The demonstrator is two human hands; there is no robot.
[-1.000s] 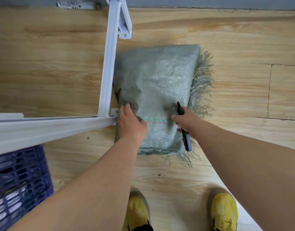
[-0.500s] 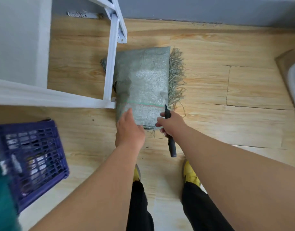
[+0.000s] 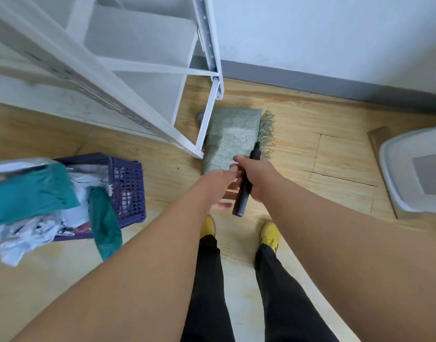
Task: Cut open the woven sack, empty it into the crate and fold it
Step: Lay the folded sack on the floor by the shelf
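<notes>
The grey-green woven sack [image 3: 230, 137] lies folded flat on the wooden floor, its frayed edge to the right, partly under the white rack's leg. My right hand [image 3: 257, 174] is closed around a black cutter [image 3: 246, 186] held above the sack's near end. My left hand [image 3: 220, 182] hovers just beside it with fingers apart, holding nothing and off the sack. The purple crate [image 3: 128, 183] stands to the left, piled with teal and white clothing.
A white metal shelving rack [image 3: 148, 70] rises at the left and centre, one leg over the sack. A white lidded bin [image 3: 419, 169] on a brown board sits at the right. The wall and grey skirting run behind. My yellow shoes [image 3: 268, 233] stand below.
The view has risen and pulled back from the sack. My left hand has lifted off the sack's near end, and both hands have drawn back toward me, the cutter still in the right.
</notes>
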